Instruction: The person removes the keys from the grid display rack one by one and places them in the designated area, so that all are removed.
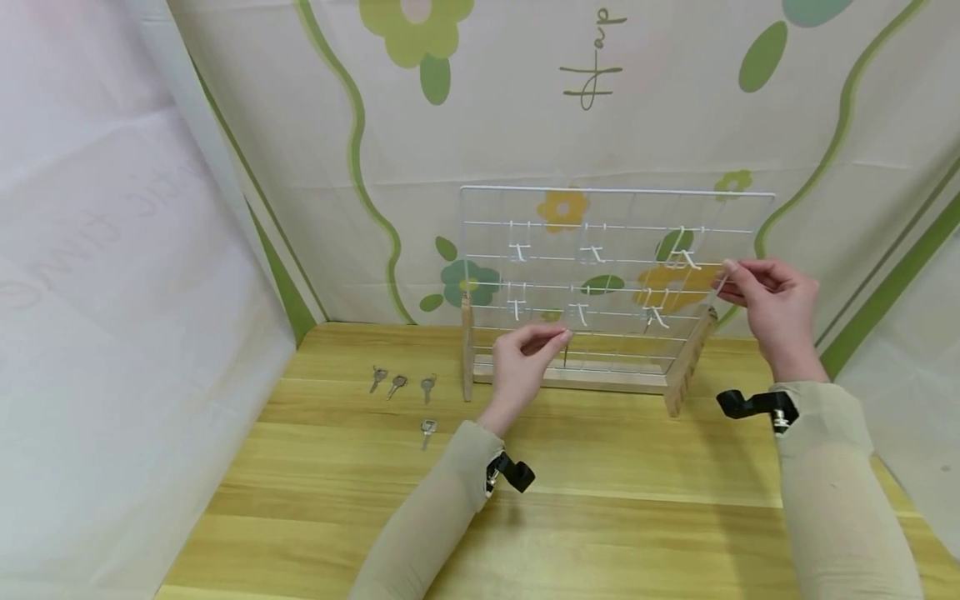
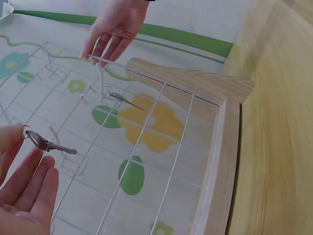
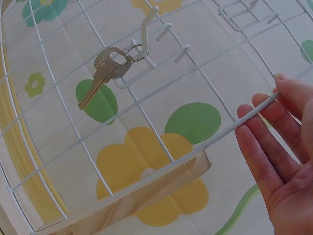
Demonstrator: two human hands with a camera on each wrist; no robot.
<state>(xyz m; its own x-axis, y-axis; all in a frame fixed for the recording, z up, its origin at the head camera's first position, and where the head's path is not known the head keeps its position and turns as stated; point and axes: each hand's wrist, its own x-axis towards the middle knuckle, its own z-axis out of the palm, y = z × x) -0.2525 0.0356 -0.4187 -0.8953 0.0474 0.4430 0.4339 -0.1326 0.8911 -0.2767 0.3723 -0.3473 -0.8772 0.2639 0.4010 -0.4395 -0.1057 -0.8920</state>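
Note:
My left hand (image 1: 522,360) pinches a small key (image 2: 51,145) by its ring between thumb and finger, close in front of the white wire grid (image 1: 585,333). My right hand (image 1: 780,304) grips the grid's right side wire, thumb in front and fingers behind. White hooks (image 1: 656,315) hang on the grid in two rows. From the lower right hook a silver key (image 3: 110,68) hangs by its ring. The grid stands upright in a wooden base (image 1: 600,381) with an upright at each end.
Several loose keys (image 1: 427,387) lie on the wooden table (image 1: 337,500) left of the stand. Behind it is a pale cloth backdrop (image 1: 510,100) with printed flowers, and cloth walls (image 1: 112,292) close in both sides.

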